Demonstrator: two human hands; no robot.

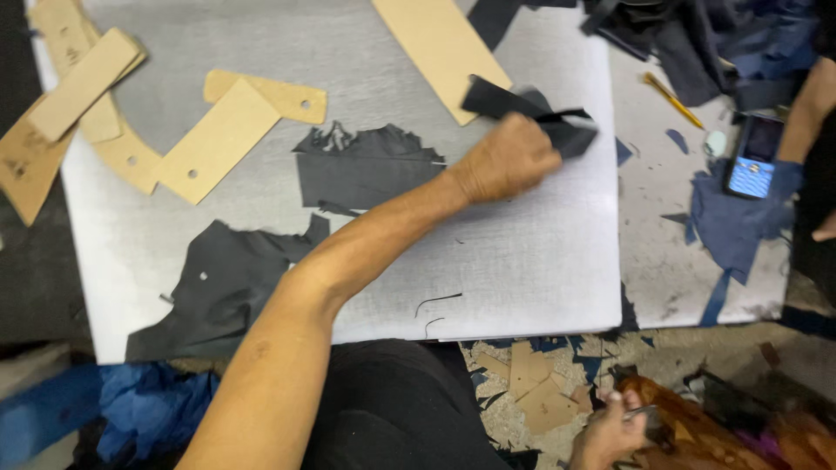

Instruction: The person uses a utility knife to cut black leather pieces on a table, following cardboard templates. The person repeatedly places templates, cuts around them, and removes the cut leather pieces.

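Observation:
My left hand (505, 161) reaches across the white cutting board (522, 261) and is closed on a bundle of black leather pieces (531, 109) near the board's far right. A ragged black leather scrap (366, 165) lies just left of that hand. A larger black leather piece (218, 287) lies under my forearm at the board's near edge. My right hand (610, 426) is low at the bottom right, off the board, with its fingers closed round a thin metal tool (643, 411).
Tan card templates lie on the board: several at the far left (218, 139) and a long one at the top (440, 48). Another person's arm (805, 104) and a phone (753, 157) are at the right, with blue scraps (731, 222), a yellow pencil (672, 100) and dark fabric (697, 35).

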